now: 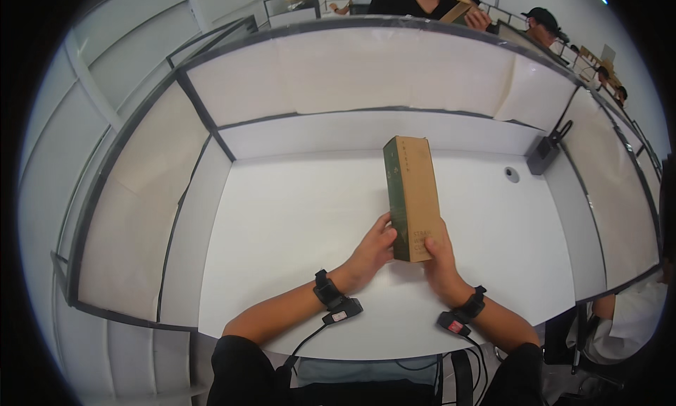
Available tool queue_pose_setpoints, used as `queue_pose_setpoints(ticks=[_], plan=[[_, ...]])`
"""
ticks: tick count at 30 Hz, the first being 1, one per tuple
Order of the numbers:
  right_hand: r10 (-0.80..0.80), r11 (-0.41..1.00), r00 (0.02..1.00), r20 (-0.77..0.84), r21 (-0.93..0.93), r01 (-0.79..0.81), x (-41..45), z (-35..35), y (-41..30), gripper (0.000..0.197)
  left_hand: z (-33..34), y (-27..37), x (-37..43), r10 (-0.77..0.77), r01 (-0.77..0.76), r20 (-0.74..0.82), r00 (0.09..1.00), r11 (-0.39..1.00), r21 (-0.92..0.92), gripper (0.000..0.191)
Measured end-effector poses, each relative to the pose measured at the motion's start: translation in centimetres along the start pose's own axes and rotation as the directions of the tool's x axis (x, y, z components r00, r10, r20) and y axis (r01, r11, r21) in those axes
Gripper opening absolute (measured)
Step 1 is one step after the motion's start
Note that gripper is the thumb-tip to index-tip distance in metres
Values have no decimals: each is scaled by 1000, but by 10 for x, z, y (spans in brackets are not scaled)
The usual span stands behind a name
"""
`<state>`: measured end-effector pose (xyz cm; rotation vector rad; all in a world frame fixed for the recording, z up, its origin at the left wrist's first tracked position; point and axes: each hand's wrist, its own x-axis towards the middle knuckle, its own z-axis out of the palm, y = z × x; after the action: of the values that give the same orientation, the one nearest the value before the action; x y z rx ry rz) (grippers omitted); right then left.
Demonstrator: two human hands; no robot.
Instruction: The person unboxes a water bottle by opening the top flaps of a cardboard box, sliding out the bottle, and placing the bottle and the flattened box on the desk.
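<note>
A long cardboard box (pixel 421 194), brown on its front with a dark green left side, stands tilted above the white table (pixel 296 210). It bears printed writing. My left hand (pixel 376 247) grips its lower left side, the thumb on the green face. On the lower right side is my right hand (pixel 442 258), its thumb pressed on the brown face near the bottom edge. The fingers behind the box are hidden. Each wrist wears a black strap with a small cabled device.
Low partitions (pixel 359 73) with dark frames enclose the table on the left, back and right. A black object (pixel 543 153) with a loop stands in the back right corner, near a round cable grommet (pixel 512 174). Cables hang from both wrists. Other people are beyond the partitions.
</note>
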<state>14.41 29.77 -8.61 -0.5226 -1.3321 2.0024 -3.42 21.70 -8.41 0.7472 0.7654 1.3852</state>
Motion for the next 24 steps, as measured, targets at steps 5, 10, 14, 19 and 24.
queue_pose_setpoints(ticks=[5,10,14,19,24], plan=[[66,997,998,17,-32,-65,-1,-3,-4,79,-10,0,-2,-17,13,62,998,998,62,90],[55,990,998,43,-136,-48,0,-8,1,87,-14,-4,-4,-22,14,50,999,988,155,104],[48,981,996,72,-193,-34,0,-1,-8,87,-8,0,-4,50,-59,59,997,983,171,102],[34,971,995,93,-240,-11,6,2,-13,86,-8,5,-2,16,-21,31,999,981,195,102],[33,958,994,101,-286,-3,10,0,-6,86,-5,3,-3,18,-19,6,1000,992,122,92]])
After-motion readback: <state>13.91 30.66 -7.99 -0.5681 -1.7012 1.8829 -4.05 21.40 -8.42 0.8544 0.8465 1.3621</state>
